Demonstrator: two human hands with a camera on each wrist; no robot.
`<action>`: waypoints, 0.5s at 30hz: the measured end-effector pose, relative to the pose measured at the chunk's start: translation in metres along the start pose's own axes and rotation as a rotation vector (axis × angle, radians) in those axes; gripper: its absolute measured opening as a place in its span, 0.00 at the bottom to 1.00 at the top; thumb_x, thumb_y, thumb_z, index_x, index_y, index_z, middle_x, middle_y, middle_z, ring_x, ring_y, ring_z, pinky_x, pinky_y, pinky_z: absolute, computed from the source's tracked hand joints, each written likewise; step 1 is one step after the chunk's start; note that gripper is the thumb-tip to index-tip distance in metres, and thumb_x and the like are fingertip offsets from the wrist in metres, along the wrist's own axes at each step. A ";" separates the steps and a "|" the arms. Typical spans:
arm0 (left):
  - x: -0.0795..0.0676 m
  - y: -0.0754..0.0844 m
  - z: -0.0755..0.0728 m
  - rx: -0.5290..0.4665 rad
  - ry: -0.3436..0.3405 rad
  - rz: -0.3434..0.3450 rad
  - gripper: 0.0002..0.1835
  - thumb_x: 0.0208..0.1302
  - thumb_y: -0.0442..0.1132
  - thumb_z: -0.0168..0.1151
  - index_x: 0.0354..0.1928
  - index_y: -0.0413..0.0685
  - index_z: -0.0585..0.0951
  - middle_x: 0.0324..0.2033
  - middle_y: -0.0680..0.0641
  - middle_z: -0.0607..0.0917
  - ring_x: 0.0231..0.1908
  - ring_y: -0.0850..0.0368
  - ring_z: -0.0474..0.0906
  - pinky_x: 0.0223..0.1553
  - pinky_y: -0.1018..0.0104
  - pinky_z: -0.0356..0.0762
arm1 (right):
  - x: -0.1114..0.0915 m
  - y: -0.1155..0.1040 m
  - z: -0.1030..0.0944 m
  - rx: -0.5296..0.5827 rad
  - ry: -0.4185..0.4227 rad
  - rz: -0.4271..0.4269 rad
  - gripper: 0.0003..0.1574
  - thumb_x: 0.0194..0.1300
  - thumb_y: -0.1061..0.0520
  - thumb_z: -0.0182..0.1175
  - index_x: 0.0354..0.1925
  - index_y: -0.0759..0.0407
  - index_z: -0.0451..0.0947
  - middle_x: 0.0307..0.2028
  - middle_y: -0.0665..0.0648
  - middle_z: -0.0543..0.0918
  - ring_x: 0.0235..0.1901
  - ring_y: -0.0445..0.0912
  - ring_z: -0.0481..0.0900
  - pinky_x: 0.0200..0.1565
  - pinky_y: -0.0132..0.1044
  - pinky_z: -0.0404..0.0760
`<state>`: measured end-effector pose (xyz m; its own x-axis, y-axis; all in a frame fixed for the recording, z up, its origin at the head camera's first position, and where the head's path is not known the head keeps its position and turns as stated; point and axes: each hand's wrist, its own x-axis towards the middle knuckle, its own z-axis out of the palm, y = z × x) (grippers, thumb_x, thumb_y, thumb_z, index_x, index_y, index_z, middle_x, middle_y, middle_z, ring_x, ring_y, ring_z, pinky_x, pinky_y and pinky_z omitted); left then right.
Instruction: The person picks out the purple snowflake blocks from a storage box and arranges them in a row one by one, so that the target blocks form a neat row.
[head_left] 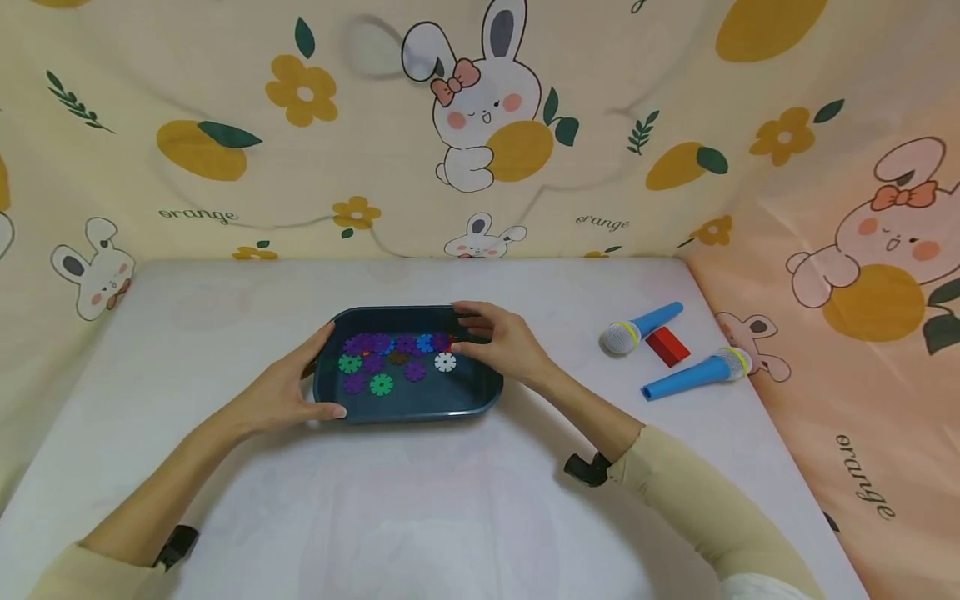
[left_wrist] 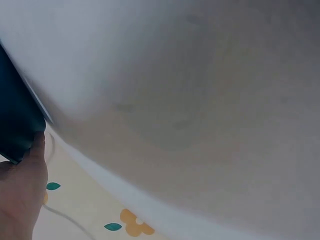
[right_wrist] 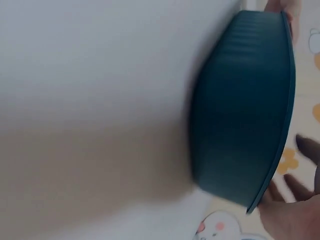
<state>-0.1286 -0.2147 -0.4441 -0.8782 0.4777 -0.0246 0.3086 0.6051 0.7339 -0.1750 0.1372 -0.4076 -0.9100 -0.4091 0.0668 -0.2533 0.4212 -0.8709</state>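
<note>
A dark blue-green tray (head_left: 420, 404) with rounded corners is near the middle of the table; several notched plastic discs, purple, blue, green (head_left: 381, 384) and white (head_left: 446, 362), lie in it. My left hand (head_left: 281, 392) grips the tray's left end, its thumb by the front rim. Over the right end, my right hand (head_left: 506, 342) reaches across the rim with its fingers spread apart. A fingertip of it is beside a red piece; whether they touch I cannot tell. In the right wrist view the tray's outer wall (right_wrist: 240, 110) hides part of the fingers.
Right of the tray lie two blue toy microphones (head_left: 641, 327) (head_left: 697, 373) with a red block (head_left: 667, 347) between them. Printed cloth (head_left: 480, 225) hangs behind the white table (head_left: 450, 500) and along its right edge.
</note>
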 end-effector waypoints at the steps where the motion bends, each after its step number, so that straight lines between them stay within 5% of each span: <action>1: 0.000 0.000 0.000 -0.003 -0.005 -0.005 0.68 0.49 0.54 0.79 0.80 0.48 0.39 0.77 0.37 0.47 0.73 0.33 0.52 0.67 0.37 0.56 | 0.001 -0.002 0.002 -0.013 0.000 0.018 0.37 0.60 0.59 0.72 0.66 0.61 0.73 0.62 0.61 0.77 0.58 0.52 0.79 0.59 0.42 0.76; 6: 0.000 0.001 0.000 -0.022 -0.021 -0.016 0.69 0.50 0.54 0.78 0.79 0.48 0.37 0.76 0.34 0.48 0.69 0.32 0.59 0.65 0.42 0.63 | 0.005 -0.008 0.015 -0.074 0.017 0.104 0.34 0.61 0.57 0.71 0.64 0.62 0.74 0.60 0.61 0.79 0.57 0.54 0.80 0.58 0.43 0.77; 15: 0.000 0.000 0.001 -0.011 -0.015 -0.010 0.68 0.50 0.54 0.78 0.79 0.49 0.37 0.76 0.33 0.49 0.69 0.31 0.59 0.65 0.41 0.63 | 0.011 -0.014 0.039 -0.095 0.037 0.306 0.36 0.61 0.56 0.71 0.65 0.61 0.74 0.62 0.60 0.78 0.59 0.53 0.78 0.58 0.45 0.77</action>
<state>-0.1280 -0.2142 -0.4450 -0.8757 0.4811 -0.0423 0.2953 0.6027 0.7413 -0.1688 0.0955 -0.4136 -0.9596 -0.2227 -0.1718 0.0060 0.5945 -0.8040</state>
